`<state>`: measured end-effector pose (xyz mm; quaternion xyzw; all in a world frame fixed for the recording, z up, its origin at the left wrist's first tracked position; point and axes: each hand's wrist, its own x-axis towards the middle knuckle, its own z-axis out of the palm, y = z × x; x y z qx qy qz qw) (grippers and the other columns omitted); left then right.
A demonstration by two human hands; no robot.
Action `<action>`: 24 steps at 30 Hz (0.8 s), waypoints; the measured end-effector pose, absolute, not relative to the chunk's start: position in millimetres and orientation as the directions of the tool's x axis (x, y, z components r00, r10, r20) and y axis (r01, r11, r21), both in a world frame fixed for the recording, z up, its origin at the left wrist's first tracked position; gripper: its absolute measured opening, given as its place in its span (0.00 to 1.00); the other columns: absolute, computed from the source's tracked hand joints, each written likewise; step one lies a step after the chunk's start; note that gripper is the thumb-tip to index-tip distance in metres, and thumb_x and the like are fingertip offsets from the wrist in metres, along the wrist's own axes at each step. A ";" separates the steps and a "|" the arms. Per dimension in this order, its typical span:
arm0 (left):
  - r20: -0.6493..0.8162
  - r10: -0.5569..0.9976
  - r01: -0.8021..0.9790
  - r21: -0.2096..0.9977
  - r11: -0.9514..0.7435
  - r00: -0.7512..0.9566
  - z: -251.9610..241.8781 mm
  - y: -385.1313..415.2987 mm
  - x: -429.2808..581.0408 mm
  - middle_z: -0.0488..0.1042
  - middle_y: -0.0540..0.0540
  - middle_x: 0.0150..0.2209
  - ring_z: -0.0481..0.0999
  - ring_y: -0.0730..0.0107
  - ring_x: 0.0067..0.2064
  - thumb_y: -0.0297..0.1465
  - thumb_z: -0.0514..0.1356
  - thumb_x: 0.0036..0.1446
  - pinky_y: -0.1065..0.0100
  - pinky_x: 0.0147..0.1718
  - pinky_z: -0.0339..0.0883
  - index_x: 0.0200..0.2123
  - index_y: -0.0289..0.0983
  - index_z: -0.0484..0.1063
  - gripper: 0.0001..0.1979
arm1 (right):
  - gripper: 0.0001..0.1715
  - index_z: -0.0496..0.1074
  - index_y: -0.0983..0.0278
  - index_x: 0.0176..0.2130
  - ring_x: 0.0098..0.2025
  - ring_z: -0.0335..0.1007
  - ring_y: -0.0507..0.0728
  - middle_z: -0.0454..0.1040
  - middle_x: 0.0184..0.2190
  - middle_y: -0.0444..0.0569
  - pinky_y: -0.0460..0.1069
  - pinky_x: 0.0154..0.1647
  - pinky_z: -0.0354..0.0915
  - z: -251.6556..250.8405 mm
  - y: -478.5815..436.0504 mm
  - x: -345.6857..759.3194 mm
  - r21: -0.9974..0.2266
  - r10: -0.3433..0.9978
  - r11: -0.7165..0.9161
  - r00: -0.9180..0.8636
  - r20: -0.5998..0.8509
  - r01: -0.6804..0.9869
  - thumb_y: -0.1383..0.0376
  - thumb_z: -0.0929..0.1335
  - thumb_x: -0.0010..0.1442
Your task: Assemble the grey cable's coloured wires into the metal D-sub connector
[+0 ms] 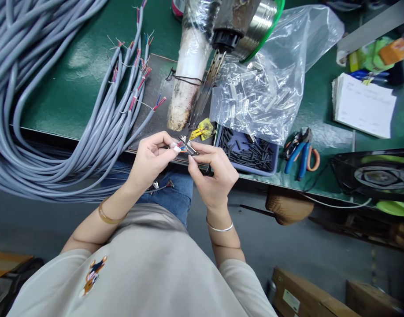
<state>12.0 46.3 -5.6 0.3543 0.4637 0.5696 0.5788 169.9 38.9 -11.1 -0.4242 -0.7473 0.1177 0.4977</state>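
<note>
Green bench [66, 88]: left hand [153, 156] and right hand [216, 172] pinch a connector [190, 149] between them.

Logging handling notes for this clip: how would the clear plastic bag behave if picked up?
The clear plastic bag would probably sag and fold, since its film is creased. The small parts jumbled inside would likely slide and bunch together. Its glossy surface suggests it may be slippery.

Tan bangle [104, 216] worn behind left hand [154, 158], silver bangle [220, 230] behind right hand [216, 171]; pale embroidered shirt [149, 268] and blue jeans [180, 189] noted
</note>
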 end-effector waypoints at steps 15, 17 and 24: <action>-0.130 0.988 -0.307 0.946 0.100 -0.079 -6.2 45.4 12.6 0.77 0.50 0.30 0.63 0.83 0.22 0.28 0.69 0.45 0.77 0.20 0.58 0.24 0.36 0.71 0.09 | 0.09 0.72 0.58 0.35 0.43 0.83 0.56 0.85 0.43 0.47 0.53 0.44 0.79 -12.5 38.9 170.6 -0.592 0.750 0.609 -0.140 0.647 0.527 0.72 0.72 0.62; -0.124 0.989 -0.302 0.949 0.095 -0.077 -6.3 45.2 12.6 0.77 0.50 0.30 0.62 0.84 0.22 0.27 0.69 0.45 0.77 0.19 0.57 0.24 0.36 0.71 0.08 | 0.09 0.72 0.58 0.35 0.43 0.83 0.56 0.85 0.43 0.47 0.53 0.44 0.79 -12.6 38.5 170.5 -0.579 0.740 0.616 -0.141 0.658 0.534 0.72 0.72 0.62; -0.142 0.987 -0.294 0.949 0.114 -0.077 -8.7 41.6 11.3 0.77 0.50 0.30 0.58 0.86 0.20 0.26 0.69 0.45 0.78 0.15 0.50 0.24 0.36 0.72 0.08 | 0.09 0.72 0.58 0.36 0.43 0.83 0.56 0.84 0.42 0.46 0.53 0.44 0.78 -14.8 37.8 169.7 -0.602 0.751 0.600 -0.112 0.650 0.526 0.73 0.71 0.63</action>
